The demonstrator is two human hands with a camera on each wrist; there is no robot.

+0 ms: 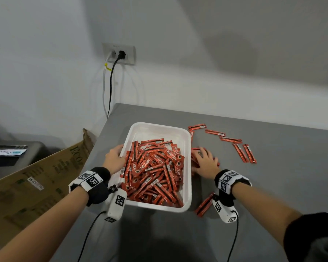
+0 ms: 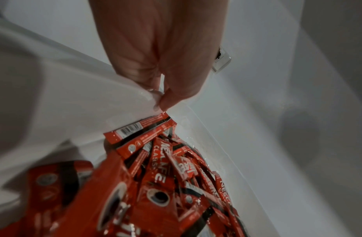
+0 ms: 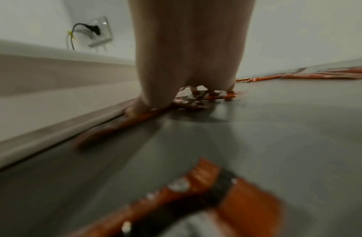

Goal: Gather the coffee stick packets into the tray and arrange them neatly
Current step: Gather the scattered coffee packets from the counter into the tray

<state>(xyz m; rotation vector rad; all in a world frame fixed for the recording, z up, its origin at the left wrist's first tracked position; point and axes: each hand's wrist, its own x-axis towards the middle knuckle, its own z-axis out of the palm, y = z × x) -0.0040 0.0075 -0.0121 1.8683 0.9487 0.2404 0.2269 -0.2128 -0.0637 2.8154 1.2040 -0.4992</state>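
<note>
Left hand (image 1: pixel 114 157) clamped on the left rim of the white rectangular plastic tray (image 1: pixel 187 148), thumb and fingers pinching the edge, right beside the heaped red coffee stick packets (image 1: pixel 155 171) filling its near half. Right hand (image 1: pixel 206 161) palm down just right of the tray, fingers spread and flat, pressing a small bunch of loose red packets (image 1: pixel 194 154) against the grey tabletop (image 1: pixel 273 186). More strays (image 1: pixel 240 146) scattered far right, two (image 1: pixel 204 204) by the right wrist; brown cardboard box (image 1: pixel 36 178) off the table's left edge, open grey surface near and right.

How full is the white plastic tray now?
Partly full: red coffee stick packets are heaped in the white plastic tray, but its far end is bare.
</note>
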